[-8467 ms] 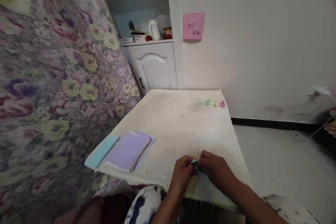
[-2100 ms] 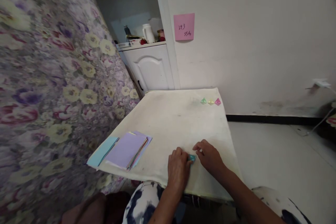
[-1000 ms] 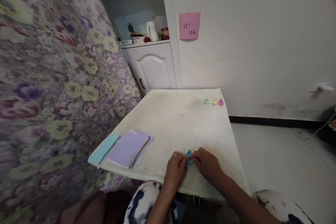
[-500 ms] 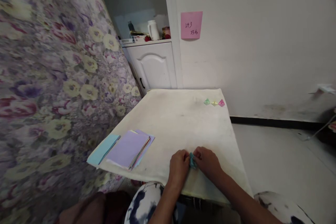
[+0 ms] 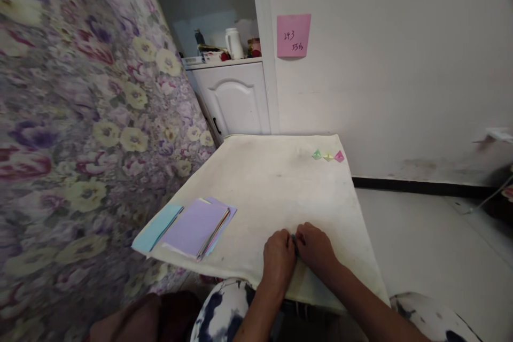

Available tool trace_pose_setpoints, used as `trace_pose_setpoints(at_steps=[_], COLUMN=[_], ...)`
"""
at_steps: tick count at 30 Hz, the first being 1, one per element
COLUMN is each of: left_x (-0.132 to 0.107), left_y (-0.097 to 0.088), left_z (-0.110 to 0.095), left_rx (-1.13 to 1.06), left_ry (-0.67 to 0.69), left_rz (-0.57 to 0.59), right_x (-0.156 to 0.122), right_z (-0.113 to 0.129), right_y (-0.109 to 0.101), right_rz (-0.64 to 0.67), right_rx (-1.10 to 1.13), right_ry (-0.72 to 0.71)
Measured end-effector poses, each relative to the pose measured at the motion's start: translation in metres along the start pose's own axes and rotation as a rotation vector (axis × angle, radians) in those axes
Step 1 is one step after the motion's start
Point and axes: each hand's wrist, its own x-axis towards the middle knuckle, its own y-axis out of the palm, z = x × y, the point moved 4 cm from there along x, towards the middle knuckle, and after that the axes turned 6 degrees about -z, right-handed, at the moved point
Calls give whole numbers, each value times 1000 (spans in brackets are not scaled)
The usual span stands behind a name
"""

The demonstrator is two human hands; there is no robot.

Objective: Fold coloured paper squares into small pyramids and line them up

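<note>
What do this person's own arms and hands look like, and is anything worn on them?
The bare left hand and bare right hand wear no gloves; neither wrist shows a watch or bracelet. The slim, bare left forearm and bare right forearm show no sleeves, cables or printed markings. Whether the fingers carry rings is too small to tell.
</note>
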Motion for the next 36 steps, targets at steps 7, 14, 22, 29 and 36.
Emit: trace_pose_setpoints(at_steps=[7,14,22,29,36], left_x=[-3,-4,-6,-8,-13], left_y=[0,1,-1,-10,-8], left_z=[-2,-4,0,5,-1], left_rx=[26,16,-96,-200,-179], left_ry=[26,53,55,58,82], left_rz=[-4,8,5,1,18], right_x=[-3,-2,1,-2,-1], right_z=[5,8,0,-13,-4], right_y=[-5,-8,-14,-22,-12], right_rz=[-19,-33,-10,14,0], right_rx=[1,32,129,194,192], right_ry=[-52,-76,-35,36,26])
